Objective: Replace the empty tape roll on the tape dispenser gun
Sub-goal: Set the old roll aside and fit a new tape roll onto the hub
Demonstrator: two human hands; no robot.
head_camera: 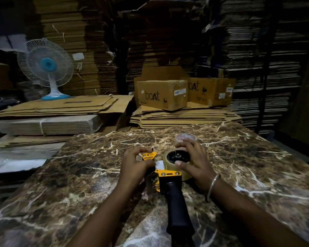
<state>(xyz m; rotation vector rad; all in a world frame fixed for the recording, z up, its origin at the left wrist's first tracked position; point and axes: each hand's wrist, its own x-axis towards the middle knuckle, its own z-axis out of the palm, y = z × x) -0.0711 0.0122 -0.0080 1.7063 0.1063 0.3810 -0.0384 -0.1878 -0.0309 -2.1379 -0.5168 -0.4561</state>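
A yellow and black tape dispenser gun (169,177) lies on the marble table (78,175), its black handle (177,211) pointing toward me. A full roll of tan tape (168,161) sits on its black hub. My right hand (194,161) is curled over that roll, thumb on its rim. My left hand (137,163) pinches the loose tape end (159,164) beside the yellow front plate (149,155). The empty core with red print (185,137) stands just behind my right hand.
Flattened cardboard stacks (182,116) and two "boat" cartons (162,95) stand beyond the table's far edge. A white and blue fan (46,66) is at the back left. Bundled sheets (46,124) lie left of the table.
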